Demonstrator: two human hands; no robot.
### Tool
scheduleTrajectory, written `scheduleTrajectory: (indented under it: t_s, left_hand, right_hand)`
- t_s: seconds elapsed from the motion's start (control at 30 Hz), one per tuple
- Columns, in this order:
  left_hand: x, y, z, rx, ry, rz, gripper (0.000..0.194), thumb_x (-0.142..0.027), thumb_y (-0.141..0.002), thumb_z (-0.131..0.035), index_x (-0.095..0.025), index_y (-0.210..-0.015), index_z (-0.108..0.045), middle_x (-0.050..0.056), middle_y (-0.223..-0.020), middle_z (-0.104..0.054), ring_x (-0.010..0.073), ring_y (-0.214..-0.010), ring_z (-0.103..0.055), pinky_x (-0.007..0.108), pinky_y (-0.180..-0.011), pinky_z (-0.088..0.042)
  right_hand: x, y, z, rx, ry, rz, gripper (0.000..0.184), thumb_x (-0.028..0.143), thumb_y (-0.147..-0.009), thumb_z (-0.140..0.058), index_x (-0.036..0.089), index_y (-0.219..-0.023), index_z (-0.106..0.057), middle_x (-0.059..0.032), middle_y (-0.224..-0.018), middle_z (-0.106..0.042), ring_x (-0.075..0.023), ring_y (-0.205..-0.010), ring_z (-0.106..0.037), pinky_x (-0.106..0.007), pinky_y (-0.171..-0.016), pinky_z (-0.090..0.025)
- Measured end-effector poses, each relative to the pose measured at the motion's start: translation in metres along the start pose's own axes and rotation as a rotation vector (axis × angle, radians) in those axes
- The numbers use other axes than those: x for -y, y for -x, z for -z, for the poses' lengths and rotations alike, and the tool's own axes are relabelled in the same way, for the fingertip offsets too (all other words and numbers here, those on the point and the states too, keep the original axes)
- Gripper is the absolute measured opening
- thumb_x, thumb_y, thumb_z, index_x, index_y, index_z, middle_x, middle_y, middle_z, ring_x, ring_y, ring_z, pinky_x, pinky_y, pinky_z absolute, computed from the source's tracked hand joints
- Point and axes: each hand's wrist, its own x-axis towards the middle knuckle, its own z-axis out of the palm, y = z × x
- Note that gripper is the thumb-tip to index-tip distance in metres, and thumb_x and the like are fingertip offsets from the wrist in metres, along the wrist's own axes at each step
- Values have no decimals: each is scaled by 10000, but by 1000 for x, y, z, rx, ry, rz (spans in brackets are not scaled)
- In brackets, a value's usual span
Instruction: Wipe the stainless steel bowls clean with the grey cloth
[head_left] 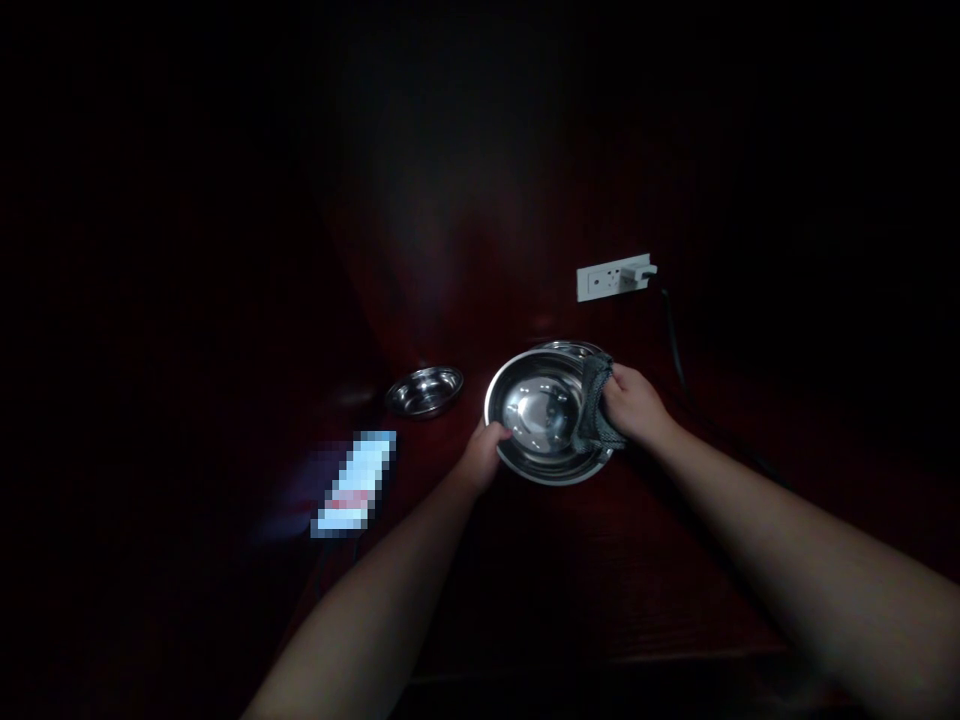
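A shiny metal bowl is tilted toward me between my two hands. My left hand grips its lower left rim, the thumb over the edge and the other fingers hidden behind. At the right rim my right hand is closed on a dark grey cloth, which hangs over the edge into the bowl. Behind the bowl shows the rim of another metal bowl, mostly covered. A smaller, shallow metal bowl rests on the dark red surface to the left.
Left of my forearm lies a lit, pixelated screen. A white power socket with a plug sits on the wall at the back right, and a dark cord runs down from it. Deep shadow hides the surroundings.
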Motion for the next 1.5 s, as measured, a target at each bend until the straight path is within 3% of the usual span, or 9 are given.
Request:
scheduleTrajectory:
  t_s: [0.3,0.47,0.63,0.77,0.9,1.0,1.13,1.3,1.5]
  left_hand:
    - [-5,10,-8,69,-46,55,415,-175,-558,-555,-149,-970,-604,50,-841,-674,236,-858,-604,344,-764,-459]
    - [2,9,-6,50,27,55,375,-265,-635,-619,-130,-985,-631,86,-881,-688,261,-896,-617,383,-841,-444]
    - [0,8,-11,99,161,-5,550,-435,-710,-626,-154,-1177,-553,111,-1057,-660,263,-1018,-594,398,-924,-413]
    - [-6,9,-16,115,239,6,583,-461,-726,-603,-179,-1228,-505,108,-1158,-618,274,-1072,-568,433,-940,-409]
    - [-9,11,-20,175,250,127,519,-476,-762,-541,-114,-1132,-569,141,-1096,-641,297,-1099,-549,453,-952,-401]
    - [-9,12,-20,142,245,179,455,-432,-747,-554,-95,-1048,-609,146,-1014,-670,305,-1083,-558,453,-957,-398]
    - [-10,11,-20,70,275,153,430,-385,-715,-547,-107,-1036,-615,128,-955,-688,302,-1039,-583,458,-941,-408]
    - [-10,11,-22,44,276,104,431,-347,-693,-511,-107,-1035,-615,112,-929,-692,289,-1014,-593,438,-928,-421]
    - [-10,11,-22,5,268,106,399,-325,-663,-527,-100,-977,-626,98,-835,-693,278,-964,-610,422,-921,-426]
  right_hand:
    - [-2,-1,6,118,-35,42,327,453,-806,-435,166,-708,-558,-7,-607,-547,-130,-542,-481,-243,-501,-333]
    - [-2,-1,5,129,-48,10,368,498,-793,-446,162,-701,-567,0,-570,-530,-125,-514,-469,-241,-472,-320]
    - [-5,-3,1,37,-90,-41,403,527,-785,-446,157,-697,-577,-6,-563,-532,-122,-506,-460,-237,-459,-313]
    - [-12,-5,-4,-66,-183,-112,430,559,-779,-442,159,-689,-571,-4,-562,-514,-118,-497,-446,-234,-443,-304]
    - [-14,-3,-10,-110,-288,-174,441,588,-754,-467,164,-686,-566,-3,-566,-523,-120,-497,-453,-232,-445,-321]
    - [-11,1,-13,-60,-340,-191,435,597,-742,-481,171,-690,-553,-3,-558,-538,-128,-490,-462,-240,-451,-341]
    - [-10,4,-16,53,-354,-179,412,571,-749,-491,168,-770,-572,-31,-655,-605,-156,-562,-525,-258,-497,-399]
    - [-14,3,-18,8,-307,-111,390,511,-724,-556,170,-908,-602,-66,-794,-667,-195,-690,-596,-305,-618,-466]
    - [-14,5,-18,118,-368,-229,361,514,-734,-550,164,-793,-617,-61,-702,-664,-191,-586,-597,-316,-566,-464]
